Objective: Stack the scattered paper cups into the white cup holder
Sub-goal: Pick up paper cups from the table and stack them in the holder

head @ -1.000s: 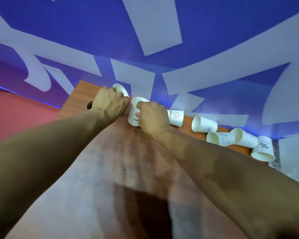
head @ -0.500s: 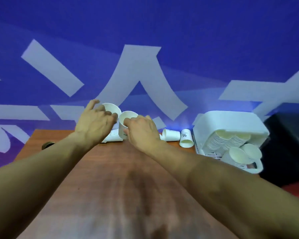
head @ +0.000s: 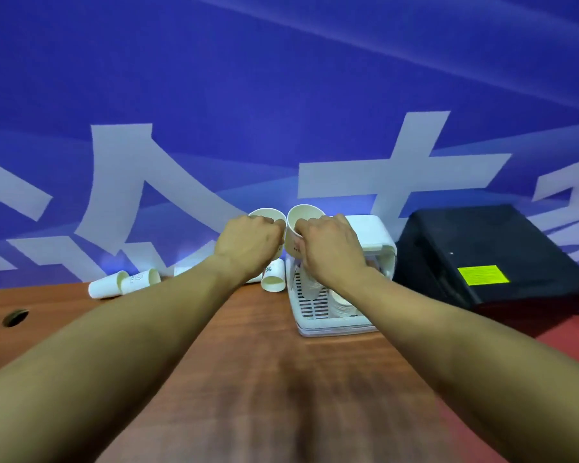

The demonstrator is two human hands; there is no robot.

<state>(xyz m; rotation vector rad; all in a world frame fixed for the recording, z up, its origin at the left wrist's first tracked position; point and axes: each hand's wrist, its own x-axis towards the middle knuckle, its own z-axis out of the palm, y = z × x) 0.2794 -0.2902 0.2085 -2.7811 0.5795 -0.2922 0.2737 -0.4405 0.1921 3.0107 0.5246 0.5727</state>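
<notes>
Paper cups lie stacked in the white cup holder on the counter. Above it we record the left hand gripping one cup and the right hand gripping a second cup, both mouths up, presumably for nesting. Toppled cups lie beyond.

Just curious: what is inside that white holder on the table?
Inside the white holder lie stacked paper cups, above its slotted floor. The right hand and forearm cover the rest, so the number of stacks is unclear.
</notes>
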